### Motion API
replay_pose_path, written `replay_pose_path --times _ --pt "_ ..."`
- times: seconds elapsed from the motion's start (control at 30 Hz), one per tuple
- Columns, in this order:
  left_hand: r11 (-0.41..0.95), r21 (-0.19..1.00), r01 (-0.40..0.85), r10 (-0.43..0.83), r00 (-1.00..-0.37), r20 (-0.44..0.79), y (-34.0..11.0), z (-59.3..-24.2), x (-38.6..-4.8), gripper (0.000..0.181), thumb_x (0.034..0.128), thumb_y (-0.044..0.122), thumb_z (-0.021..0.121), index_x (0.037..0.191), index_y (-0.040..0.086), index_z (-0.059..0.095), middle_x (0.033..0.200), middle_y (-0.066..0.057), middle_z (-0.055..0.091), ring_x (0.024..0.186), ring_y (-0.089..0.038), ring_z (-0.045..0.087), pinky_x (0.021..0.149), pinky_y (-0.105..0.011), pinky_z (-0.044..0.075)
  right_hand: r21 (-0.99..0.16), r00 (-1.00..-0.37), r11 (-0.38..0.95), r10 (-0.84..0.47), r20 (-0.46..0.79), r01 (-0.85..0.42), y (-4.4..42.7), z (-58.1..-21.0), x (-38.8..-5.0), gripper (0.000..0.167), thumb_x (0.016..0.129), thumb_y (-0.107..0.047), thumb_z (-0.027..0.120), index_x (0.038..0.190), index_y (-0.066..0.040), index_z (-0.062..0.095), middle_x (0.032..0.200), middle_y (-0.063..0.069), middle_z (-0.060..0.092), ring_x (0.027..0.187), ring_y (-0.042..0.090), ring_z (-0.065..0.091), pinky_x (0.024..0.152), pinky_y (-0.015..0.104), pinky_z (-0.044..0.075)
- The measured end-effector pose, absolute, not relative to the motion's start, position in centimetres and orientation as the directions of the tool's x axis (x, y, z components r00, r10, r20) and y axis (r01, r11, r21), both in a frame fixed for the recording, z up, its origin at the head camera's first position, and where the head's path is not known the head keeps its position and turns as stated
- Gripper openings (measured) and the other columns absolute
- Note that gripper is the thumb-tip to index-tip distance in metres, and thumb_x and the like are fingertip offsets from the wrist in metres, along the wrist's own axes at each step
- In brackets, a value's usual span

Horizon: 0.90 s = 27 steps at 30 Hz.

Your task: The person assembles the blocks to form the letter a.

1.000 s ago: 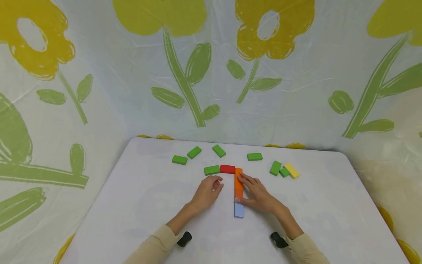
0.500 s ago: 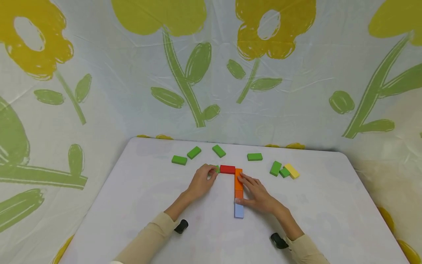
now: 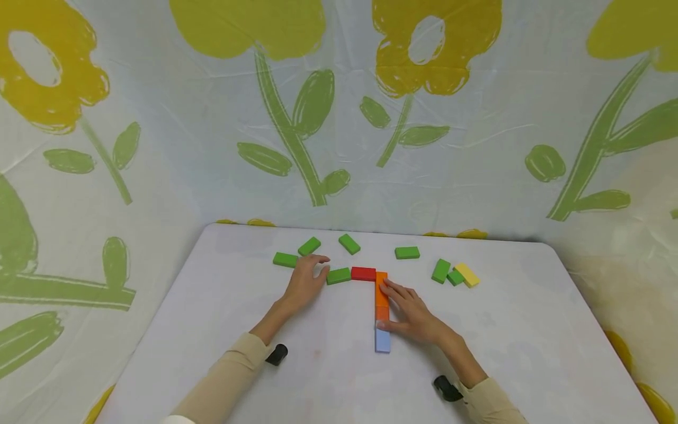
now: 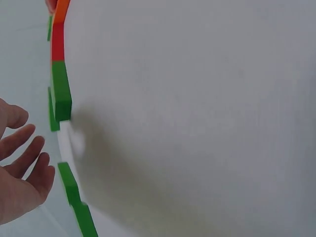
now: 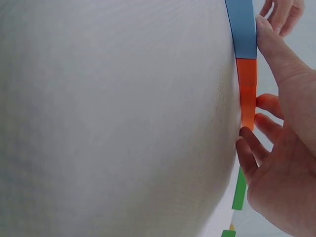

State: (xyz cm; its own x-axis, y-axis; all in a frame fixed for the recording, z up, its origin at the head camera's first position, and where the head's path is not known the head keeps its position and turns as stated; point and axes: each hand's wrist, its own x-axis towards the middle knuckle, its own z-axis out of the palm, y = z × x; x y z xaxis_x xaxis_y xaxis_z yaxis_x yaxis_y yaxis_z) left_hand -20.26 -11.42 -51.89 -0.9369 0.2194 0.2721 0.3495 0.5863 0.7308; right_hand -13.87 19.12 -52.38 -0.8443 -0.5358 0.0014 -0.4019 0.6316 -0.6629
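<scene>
My left hand [image 3: 304,284] is over the table left of a green block [image 3: 339,275], its fingers loosely bent and nothing between them; in the left wrist view the same hand [image 4: 22,170] stands apart from the blocks. That green block lies end to end with a red block [image 3: 363,274], which meets the top of an orange column [image 3: 381,288]. A light blue block [image 3: 382,341] continues the column toward me. My right hand [image 3: 415,315] rests along the column's right side, fingertips at the orange part and thumb near the blue block's joint.
Loose green blocks lie farther back, among them one at the far left [image 3: 285,259], one in the middle [image 3: 349,244] and one on the right [image 3: 407,252]. A yellow block [image 3: 467,275] touches a small green block [image 3: 455,277]. Patterned cloth [image 3: 222,176] stands behind the table.
My left hand went to the green block beside the red one, covered it, then moved away left and back toward the loose green blocks. My right hand has stayed at the column.
</scene>
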Motion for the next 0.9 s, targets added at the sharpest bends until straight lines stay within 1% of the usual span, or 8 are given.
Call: replay_pose_path --times 0.1,0.23,0.4,0.5,0.63,0.73,0.9 --pt "0.62 0.709 0.337 0.193 -0.941 0.278 -12.3 -52.2 -20.7 0.024 0.1002 0.009 0.065 0.12 -0.003 0.07 0.121 -0.017 0.068 0.123 -0.037 0.056 0.108 -0.05 0.043 -0.668 -0.845 0.63 -0.535 -0.003 -0.396 19.1 -52.4 -13.8 0.088 0.091 -0.041 0.078 0.158 -0.002 0.037 0.166 0.018 0.027 0.142 0.043 0.032 0.111 0.066 0.035" --pt "0.662 0.675 0.327 0.166 -0.942 0.293 -13.5 -52.7 -21.3 0.024 0.099 0.009 0.067 0.119 -0.003 0.071 0.119 -0.018 0.069 0.121 -0.038 0.056 0.108 -0.05 0.043 -0.667 -0.846 0.633 -0.533 -0.009 -0.393 19.1 -52.5 -13.7 0.088 0.091 -0.041 0.078 0.158 -0.002 0.036 0.166 0.017 0.027 0.142 0.043 0.032 0.111 0.066 0.035" --pt "0.684 0.668 0.293 0.118 -0.948 0.295 -15.1 -52.8 -21.7 0.022 0.0967 0.007 0.069 0.115 -0.005 0.072 0.115 -0.022 0.067 0.114 -0.039 0.055 0.101 -0.052 0.045 -0.659 -0.845 0.638 -0.534 -0.005 -0.399 19.1 -52.7 -13.7 0.089 0.09 -0.042 0.078 0.158 -0.002 0.037 0.166 0.017 0.027 0.141 0.042 0.033 0.111 0.065 0.036" --pt "0.702 0.658 0.274 0.088 -0.95 0.301 -16.0 -52.9 -21.8 0.021 0.094 0.004 0.071 0.112 -0.005 0.072 0.117 -0.023 0.066 0.115 -0.041 0.052 0.097 -0.053 0.043 -0.655 -0.844 0.638 -0.537 0.0 -0.406 19.1 -52.7 -13.7 0.089 0.09 -0.042 0.079 0.158 -0.003 0.037 0.166 0.017 0.027 0.14 0.042 0.034 0.11 0.064 0.037" --pt "0.732 0.633 0.251 0.064 -0.951 0.303 -17.0 -53.0 -22.0 0.023 0.091 0.0 0.073 0.113 -0.006 0.071 0.12 -0.025 0.063 0.122 -0.043 0.049 0.101 -0.056 0.039 -0.655 -0.844 0.636 -0.536 0.006 -0.409 19.1 -52.7 -13.7 0.089 0.091 -0.042 0.078 0.158 -0.003 0.037 0.167 0.016 0.027 0.141 0.042 0.033 0.11 0.064 0.037" --pt "0.741 0.626 0.242 0.063 -0.953 0.295 -17.6 -52.9 -22.0 0.026 0.0909 0.001 0.073 0.115 -0.007 0.07 0.122 -0.026 0.062 0.124 -0.045 0.047 0.105 -0.06 0.037 -0.656 -0.847 0.638 -0.532 0.005 -0.405 19.1 -52.6 -13.8 0.088 0.091 -0.043 0.078 0.158 -0.003 0.037 0.167 0.016 0.027 0.141 0.042 0.033 0.111 0.065 0.036" --pt "0.737 0.633 0.235 0.101 -0.965 0.241 -18.3 -52.8 -22.1 0.031 0.0928 0.005 0.073 0.122 -0.006 0.068 0.128 -0.027 0.058 0.126 -0.048 0.046 0.105 -0.06 0.039 -0.657 -0.85 0.644 -0.527 -0.008 -0.393 19.1 -52.5 -13.8 0.089 0.091 -0.044 0.078 0.159 -0.004 0.036 0.167 0.015 0.027 0.141 0.042 0.032 0.111 0.065 0.036"
